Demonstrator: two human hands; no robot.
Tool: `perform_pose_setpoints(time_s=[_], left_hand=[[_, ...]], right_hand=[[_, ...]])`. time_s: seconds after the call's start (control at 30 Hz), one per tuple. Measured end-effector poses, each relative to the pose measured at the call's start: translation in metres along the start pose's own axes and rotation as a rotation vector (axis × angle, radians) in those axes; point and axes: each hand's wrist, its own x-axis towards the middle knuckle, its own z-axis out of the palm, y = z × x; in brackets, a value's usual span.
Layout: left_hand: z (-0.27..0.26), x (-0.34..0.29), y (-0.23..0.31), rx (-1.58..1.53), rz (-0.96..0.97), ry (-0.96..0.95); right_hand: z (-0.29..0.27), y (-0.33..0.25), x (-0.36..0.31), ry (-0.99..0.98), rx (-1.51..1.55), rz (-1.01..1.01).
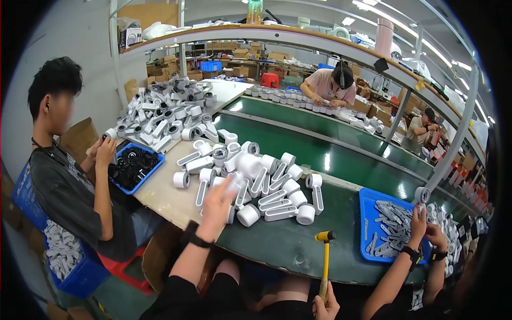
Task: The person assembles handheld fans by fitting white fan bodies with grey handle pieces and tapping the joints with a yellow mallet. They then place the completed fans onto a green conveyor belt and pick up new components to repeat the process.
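My left hand (214,207), smeared by motion, reaches over a pile of white handheld fan-like units (277,205) with round heads and flat handles. Just beyond its fingers is a blurred white unit (249,165); whether the fingers grip it I cannot make out. Low in the picture, my right hand (326,306) is closed around the handle of a small hammer (325,261). The hammer stands upright, its yellow handle topped by a yellow and black head, over the table's near edge.
On the left, a seated person (72,176) holds a white part beside a blue tray of black pieces (158,164). A larger heap of white units (160,109) lies behind. At right, another person's hands (421,229) work over a blue tray (364,213) of grey strips. A green conveyor (298,141) runs beyond.
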Motion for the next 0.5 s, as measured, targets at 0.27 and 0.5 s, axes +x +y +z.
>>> perform_pose_setpoints(time_s=[0.27,0.5], left_hand=[[0.023,0.111,-0.115,0.306,0.147,0.19],[0.016,0.109,-0.142,0.49,-0.079,0.061]], right_hand=[[0.001,0.003,-0.005,0.01,-0.016,0.014],[0.011,0.014,-0.004,-0.005,0.012,-0.03]])
